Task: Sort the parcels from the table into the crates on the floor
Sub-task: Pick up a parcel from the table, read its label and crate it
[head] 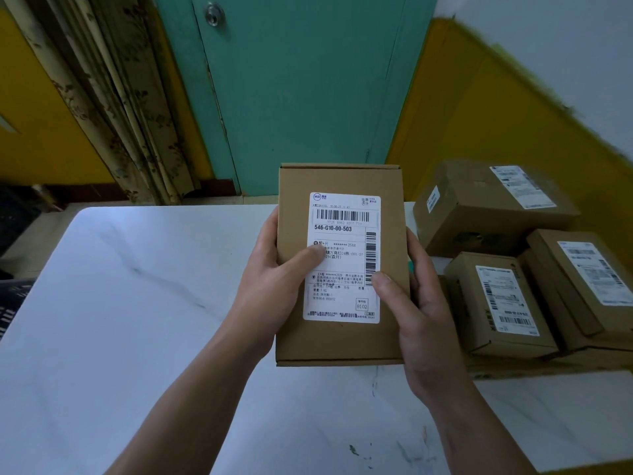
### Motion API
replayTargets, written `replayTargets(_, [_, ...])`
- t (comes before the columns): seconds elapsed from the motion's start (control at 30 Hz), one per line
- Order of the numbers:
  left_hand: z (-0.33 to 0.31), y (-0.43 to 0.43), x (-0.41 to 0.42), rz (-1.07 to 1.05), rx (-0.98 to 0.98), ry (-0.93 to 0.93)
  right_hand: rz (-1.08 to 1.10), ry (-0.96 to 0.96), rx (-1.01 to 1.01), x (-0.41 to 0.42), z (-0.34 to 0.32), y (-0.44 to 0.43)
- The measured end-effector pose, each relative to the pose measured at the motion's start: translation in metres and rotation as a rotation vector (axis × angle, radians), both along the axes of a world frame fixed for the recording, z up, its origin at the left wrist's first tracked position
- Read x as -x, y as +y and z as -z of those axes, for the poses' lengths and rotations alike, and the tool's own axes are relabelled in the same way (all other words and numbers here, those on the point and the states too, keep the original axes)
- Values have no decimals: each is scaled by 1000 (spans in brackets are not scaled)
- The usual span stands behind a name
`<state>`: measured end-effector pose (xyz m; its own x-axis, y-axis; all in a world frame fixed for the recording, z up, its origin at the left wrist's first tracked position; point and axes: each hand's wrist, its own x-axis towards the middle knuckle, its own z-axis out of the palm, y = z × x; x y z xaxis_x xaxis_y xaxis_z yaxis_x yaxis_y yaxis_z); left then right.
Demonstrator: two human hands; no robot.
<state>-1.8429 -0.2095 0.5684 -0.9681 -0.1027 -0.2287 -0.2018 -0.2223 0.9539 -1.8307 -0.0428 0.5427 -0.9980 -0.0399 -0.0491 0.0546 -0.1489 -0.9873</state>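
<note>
Left hand, right hand around labelled parcel

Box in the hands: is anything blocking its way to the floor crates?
Nothing visible does. The left hand and right hand hold the box over the table; a dark crate shows beyond its left edge.

A labelled parcel held up over the white table.
The left hand grips its left side, thumb on the label; the right hand grips the right side. More brown parcels are piled at the table's right edge, towards the far corner.
</note>
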Motion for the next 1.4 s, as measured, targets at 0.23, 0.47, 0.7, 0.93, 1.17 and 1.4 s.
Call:
replayTargets(0.23, [1,4,-4,-38,55,23,23,10,-2,3,0,1])
replayTargets(0.47, [6,2,-6,-16,37,12,12,-2,-10,4,2,1])
replayTargets(0.7, [8,1,-8,13,46,15,8,-1,-7,5,2,3])
replayTargets(0.93, [10,4,-9,-21,78,43,40,-30,6,9,2,3])
replayTargets(1.17, [14,3,-13,-25,63,35,33,-24,-22,12,3,2])
replayTargets(1.4, [15,2,-13,-40,67,54,-32,-2,-67,13,6,2])
